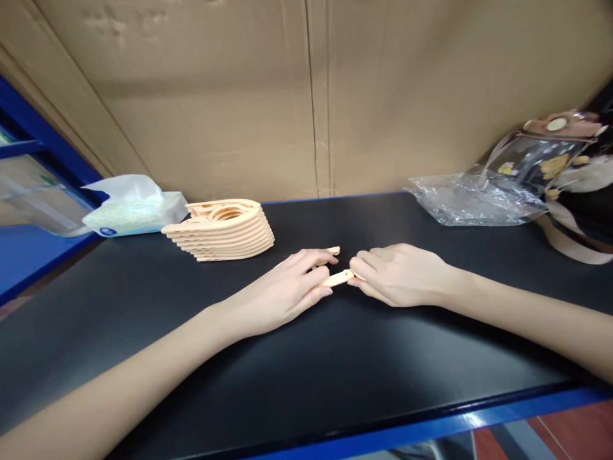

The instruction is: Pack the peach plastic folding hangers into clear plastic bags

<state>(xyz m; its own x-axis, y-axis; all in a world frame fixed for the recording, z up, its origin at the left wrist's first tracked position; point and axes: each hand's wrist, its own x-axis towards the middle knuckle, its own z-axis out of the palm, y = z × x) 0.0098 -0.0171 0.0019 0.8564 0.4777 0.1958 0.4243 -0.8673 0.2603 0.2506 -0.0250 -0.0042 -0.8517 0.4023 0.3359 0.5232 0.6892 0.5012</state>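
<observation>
Over the middle of the black table, both hands are on a cream plastic piece (pixel 339 278) that looks like a folding clothes hanger. My left hand (pixel 299 281) is closed around its left part, which the fingers mostly cover. One narrow end sticks out beyond that hand's fingers toward the back. My right hand (pixel 400 275) pinches the right end, close to a small hole in the plastic; what lies inside its curled fingers is hidden. Left of and behind the hands stands a neat stack of matching cream folding hangers (pixel 225 233), touched by neither hand.
A tissue pack (pixel 136 211) lies at the back left, beside a blue frame (pixel 57 147). Crumpled clear plastic (pixel 474 201) and a transparent bottle (pixel 531 156) with a brown lid and strap occupy the back right. Cardboard (pixel 230 102) walls off the rear. The table's front edge is blue (pixel 431 425).
</observation>
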